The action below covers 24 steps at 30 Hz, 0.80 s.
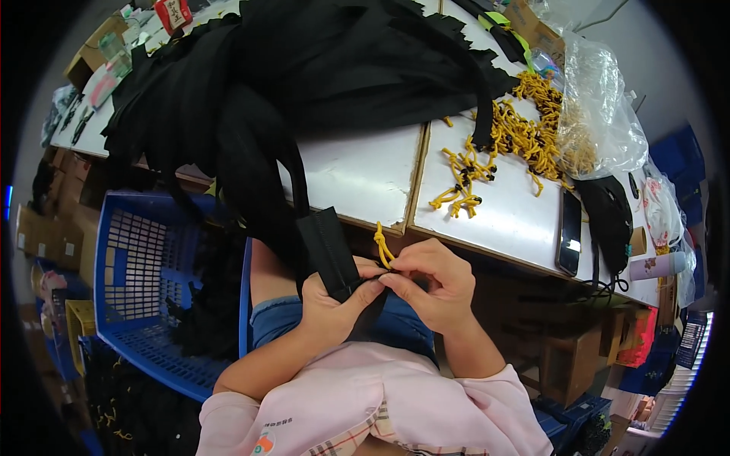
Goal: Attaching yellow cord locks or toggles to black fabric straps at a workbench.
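Observation:
In front of my lap, my left hand (pixel 334 310) is closed on a black zipper strip (pixel 328 245), thumb on top. The strip runs up and away to the heap of black strips (pixel 342 68) on the table. My right hand (pixel 435 285) pinches a knotted yellow cord pull (pixel 382 242) against the strip's end, its loop standing up above the fingers. Both hands' fingertips meet there and cover the spot where cord and strip come together.
A pile of yellow cord pulls (pixel 525 129) lies on the white table (pixel 357 171), beside a clear plastic bag (pixel 601 106). A phone (pixel 569 232), a black face mask (pixel 606 213) and a lilac cup (pixel 656 266) stand at the right. Left of my legs is a blue basket (pixel 137 304) holding black strips.

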### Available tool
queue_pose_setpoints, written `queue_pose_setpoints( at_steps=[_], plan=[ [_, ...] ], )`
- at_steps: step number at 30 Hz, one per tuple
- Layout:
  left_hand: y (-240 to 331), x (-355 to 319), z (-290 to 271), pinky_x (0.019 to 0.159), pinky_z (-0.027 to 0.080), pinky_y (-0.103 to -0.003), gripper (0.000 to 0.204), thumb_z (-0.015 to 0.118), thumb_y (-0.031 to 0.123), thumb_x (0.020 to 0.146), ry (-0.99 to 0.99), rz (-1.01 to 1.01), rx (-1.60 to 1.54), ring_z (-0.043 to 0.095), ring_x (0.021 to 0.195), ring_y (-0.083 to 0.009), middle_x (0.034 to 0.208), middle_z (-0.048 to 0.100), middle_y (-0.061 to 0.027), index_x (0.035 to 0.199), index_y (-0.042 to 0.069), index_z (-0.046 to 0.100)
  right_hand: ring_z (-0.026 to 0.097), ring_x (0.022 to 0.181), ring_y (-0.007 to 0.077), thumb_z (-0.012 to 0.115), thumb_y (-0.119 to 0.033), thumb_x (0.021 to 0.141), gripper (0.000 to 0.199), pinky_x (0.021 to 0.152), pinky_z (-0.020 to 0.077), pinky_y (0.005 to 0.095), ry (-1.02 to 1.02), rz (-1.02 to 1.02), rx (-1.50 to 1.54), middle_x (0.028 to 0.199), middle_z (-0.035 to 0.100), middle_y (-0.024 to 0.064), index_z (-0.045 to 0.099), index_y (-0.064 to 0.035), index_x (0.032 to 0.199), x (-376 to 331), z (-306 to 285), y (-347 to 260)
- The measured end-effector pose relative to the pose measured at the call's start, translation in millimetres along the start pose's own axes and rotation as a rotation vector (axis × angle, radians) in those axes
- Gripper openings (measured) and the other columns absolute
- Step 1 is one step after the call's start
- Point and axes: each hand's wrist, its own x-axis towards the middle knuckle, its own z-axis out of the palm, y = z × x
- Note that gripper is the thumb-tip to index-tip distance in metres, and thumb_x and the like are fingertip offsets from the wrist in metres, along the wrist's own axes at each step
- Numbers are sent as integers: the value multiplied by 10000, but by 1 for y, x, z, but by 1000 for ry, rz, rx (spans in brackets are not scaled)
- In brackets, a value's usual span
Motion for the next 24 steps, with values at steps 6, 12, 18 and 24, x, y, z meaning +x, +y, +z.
queue_pose_setpoints(
  at_steps=[6,12,18,24],
  plan=[
    [3,-2,-9,683,437,-231,103,613,21,733,-36,31,177,551,751,-127,827,589,-68,827,-14,590,521,566,164,695,-4,616,226,476,418,219,-117,-396,-428,723,555,97,602,-7,822,1,1,0],
    [11,-4,-2,675,421,-212,174,590,7,742,107,-75,-102,533,760,-107,855,573,-58,912,-17,564,496,578,118,613,35,684,188,503,409,198,38,-121,-177,779,542,97,566,16,865,-7,16,2],
    [1,2,-4,598,401,-175,226,596,68,753,58,165,71,505,674,-75,832,550,-34,960,-13,553,456,568,88,602,2,714,102,479,355,173,131,74,118,726,526,65,544,21,796,-22,28,15],
    [12,0,-10,470,357,-162,217,583,66,742,-53,-267,-267,459,594,-70,827,501,-62,938,-20,545,387,528,53,565,-22,742,55,410,278,170,-54,597,885,670,471,13,516,3,748,-13,11,12]
  ],
)
